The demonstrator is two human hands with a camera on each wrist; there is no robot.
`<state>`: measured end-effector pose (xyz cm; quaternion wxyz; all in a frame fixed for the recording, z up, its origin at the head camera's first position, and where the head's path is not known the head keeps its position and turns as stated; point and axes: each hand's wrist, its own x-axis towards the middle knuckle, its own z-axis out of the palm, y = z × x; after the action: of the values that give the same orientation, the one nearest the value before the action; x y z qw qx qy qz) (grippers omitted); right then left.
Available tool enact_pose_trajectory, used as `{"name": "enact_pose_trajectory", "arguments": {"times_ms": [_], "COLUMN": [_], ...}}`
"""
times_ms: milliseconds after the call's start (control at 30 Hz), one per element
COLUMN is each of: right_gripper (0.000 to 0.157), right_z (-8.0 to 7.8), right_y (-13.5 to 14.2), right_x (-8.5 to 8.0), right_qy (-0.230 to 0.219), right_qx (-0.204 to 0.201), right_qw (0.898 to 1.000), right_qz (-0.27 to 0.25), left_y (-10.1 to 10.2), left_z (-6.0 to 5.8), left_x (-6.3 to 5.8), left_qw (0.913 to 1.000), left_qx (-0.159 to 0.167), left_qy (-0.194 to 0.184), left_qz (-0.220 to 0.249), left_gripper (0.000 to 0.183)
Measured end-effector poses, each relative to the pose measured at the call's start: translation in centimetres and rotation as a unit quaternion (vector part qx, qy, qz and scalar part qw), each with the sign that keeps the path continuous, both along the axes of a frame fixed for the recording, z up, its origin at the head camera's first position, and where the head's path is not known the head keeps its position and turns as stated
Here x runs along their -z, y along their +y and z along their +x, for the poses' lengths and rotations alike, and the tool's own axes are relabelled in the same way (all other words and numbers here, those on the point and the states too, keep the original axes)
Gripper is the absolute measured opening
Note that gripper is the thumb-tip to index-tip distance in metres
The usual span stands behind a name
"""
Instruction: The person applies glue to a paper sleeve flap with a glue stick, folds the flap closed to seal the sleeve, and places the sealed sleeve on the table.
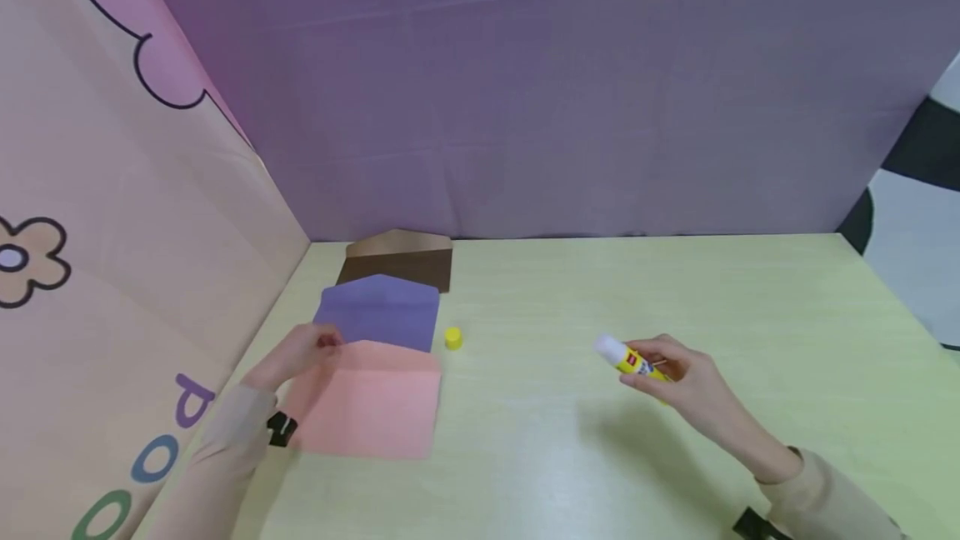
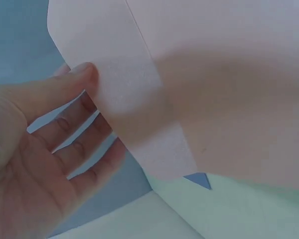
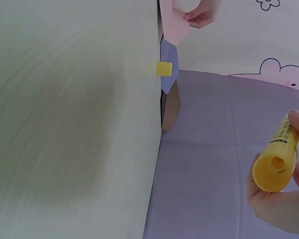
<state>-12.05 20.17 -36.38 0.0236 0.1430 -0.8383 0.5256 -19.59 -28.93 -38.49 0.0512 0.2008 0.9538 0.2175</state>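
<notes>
A pink envelope lies nearest on the table with its flap raised. My left hand pinches the flap's edge between thumb and fingers, as the left wrist view shows up close. In my right hand, above the table to the right, is a yellow glue stick, its white end tilted up toward the left. The right wrist view shows the round yellow base of the glue stick and fingers around its barrel. Its yellow cap stands on the table just right of the envelopes.
Behind the pink envelope lie a purple envelope and a brown envelope, each with its flap up. A purple backdrop rises at the table's far edge. A printed pink wall borders the left side.
</notes>
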Motion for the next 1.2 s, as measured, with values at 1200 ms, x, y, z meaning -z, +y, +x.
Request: {"name": "enact_pose_trajectory", "arguments": {"times_ms": [1200], "right_gripper": [0.035], "right_z": [-0.1], "right_y": [1.1], "right_x": [0.0], "right_qy": [0.003], "right_qx": [0.026], "right_qw": [1.0], "right_qz": [0.004], "left_y": [15.0], "left_z": [-2.0], "left_x": [-4.0], "left_qw": [0.9856], "left_qx": [0.156], "left_qy": [-0.023], "left_qz": [0.062], "left_gripper": [0.01]}}
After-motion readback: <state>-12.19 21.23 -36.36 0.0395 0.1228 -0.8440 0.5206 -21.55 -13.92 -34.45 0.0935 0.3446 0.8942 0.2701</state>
